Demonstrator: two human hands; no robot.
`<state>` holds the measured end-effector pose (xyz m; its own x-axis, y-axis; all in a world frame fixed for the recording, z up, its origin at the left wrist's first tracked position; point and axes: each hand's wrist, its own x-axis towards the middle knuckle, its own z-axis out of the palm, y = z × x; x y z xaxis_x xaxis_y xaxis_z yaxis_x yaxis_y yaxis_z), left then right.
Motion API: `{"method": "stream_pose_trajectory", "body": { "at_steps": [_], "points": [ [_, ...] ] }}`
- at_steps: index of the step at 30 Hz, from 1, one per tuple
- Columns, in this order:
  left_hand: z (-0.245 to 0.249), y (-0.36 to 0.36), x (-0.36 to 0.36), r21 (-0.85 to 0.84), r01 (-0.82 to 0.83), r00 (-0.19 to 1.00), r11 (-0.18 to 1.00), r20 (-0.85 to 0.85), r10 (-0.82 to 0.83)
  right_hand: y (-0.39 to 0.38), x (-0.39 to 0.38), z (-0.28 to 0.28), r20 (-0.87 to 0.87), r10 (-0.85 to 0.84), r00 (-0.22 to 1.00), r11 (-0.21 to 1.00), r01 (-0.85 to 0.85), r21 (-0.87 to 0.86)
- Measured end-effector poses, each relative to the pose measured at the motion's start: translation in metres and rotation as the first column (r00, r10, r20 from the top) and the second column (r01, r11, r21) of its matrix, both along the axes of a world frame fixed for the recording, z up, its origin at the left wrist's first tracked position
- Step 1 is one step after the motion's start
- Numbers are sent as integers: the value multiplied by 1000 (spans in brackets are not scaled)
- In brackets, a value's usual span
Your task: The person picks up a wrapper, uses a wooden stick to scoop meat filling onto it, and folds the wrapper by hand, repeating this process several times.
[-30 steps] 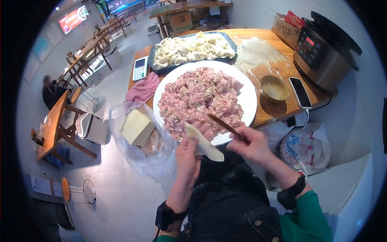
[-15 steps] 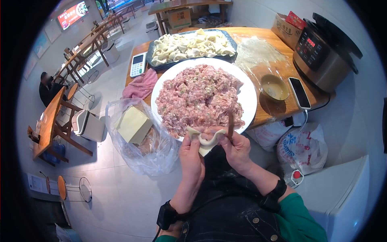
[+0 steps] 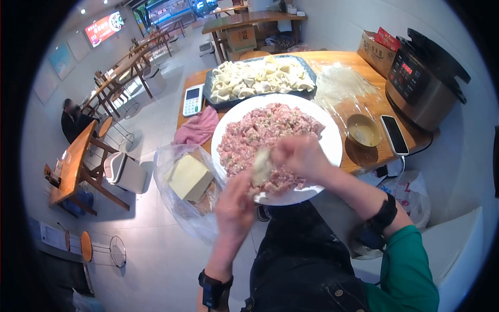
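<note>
Left grip (image 3: 235, 204) holds a wonton (image 3: 262, 165), likely soft, tearable, best pinched by its edge; right grip (image 3: 305, 157), close beside: can't tell.

Dough (image 3: 263, 161): cream
Meat (image 3: 254, 127): pink, flecked with green
Plate (image 3: 332, 136): plain white
Dumplings (image 3: 260, 77): pale cream
Tray (image 3: 311, 95): dark blue-grey
Wrappers (image 3: 188, 178): pale yellow
Cloth (image 3: 197, 128): pink
Table (image 3: 343, 56): orange-brown
Cooker (image 3: 418, 88): black and bronze, red digits
Card reader (image 3: 193, 101): white, dark screen
Sleeve (image 3: 410, 265): green
Apron (image 3: 299, 260): black
Wall sign (image 3: 104, 29): red, white marks
Phone (image 3: 394, 135): black, white edge
</note>
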<state>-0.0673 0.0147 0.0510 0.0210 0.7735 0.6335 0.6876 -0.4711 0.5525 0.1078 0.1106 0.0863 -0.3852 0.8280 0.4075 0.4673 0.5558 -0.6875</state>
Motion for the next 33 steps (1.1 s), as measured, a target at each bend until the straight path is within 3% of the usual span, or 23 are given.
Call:
{"method": "stream_pose_trajectory", "body": {
  "at_steps": [1, 2, 4, 5, 7, 8, 10, 15, 20, 23, 25, 27, 30, 33],
  "points": [
    [4, 3, -16, -1, -57, 996, 998, 64, 57, 14, -5, 22, -151, -69, 986, 965, 27, -261],
    [7, 5, -31, -8, -115, 985, 993, 130, 115, 28, -9, 38, -342, -126, 931, 953, 18, -303],
    [-2, 16, -72, 44, -256, 965, 966, 64, 253, 48, -12, 44, -551, -117, 826, 971, -20, -236],
    [-4, 18, -90, 50, -261, 964, 964, 61, 258, 47, -12, 43, -511, -130, 849, 973, 9, -232],
    [-6, 18, -115, -94, -411, 903, 907, -176, 391, 40, -9, 31, -455, -106, 884, 972, -4, -234],
    [-5, 19, -118, -89, -416, 901, 905, -172, 398, 32, -7, 20, -439, -67, 896, 969, -45, -242],
    [-2, 22, -121, 48, -357, 864, 933, -361, 349, 8, -1, 4, -390, -44, 920, 963, -64, -261],
    [3, 30, -123, -19, -363, 855, 931, -403, 325, -38, 30, -24, -384, 54, 922, 934, -183, -308],
    [5, 36, -120, -8, -349, 784, 937, -549, 288, -65, 60, -28, -231, 43, 972, 904, -136, -405],
    [4, 39, -124, -33, -364, 784, 931, -550, 288, -72, 71, -48, -289, 68, 955, 945, -155, -289],
    [0, 40, -129, -56, -387, 788, 921, -538, 299, -79, 77, -43, -274, 44, 961, 928, -141, -345],
    [1, 39, -135, -239, -430, 871, 871, -364, 330, -84, 82, -46, -258, 24, 966, 906, -130, -403],
    [5, 36, -127, -142, -331, 885, 933, -389, 255, -87, 88, -51, -246, 35, 969, 930, -122, -347],
    [9, 34, -124, -62, -264, 853, 963, -480, 203, -91, 90, -46, -226, 10, 974, 910, -103, -401]
  ]
}}
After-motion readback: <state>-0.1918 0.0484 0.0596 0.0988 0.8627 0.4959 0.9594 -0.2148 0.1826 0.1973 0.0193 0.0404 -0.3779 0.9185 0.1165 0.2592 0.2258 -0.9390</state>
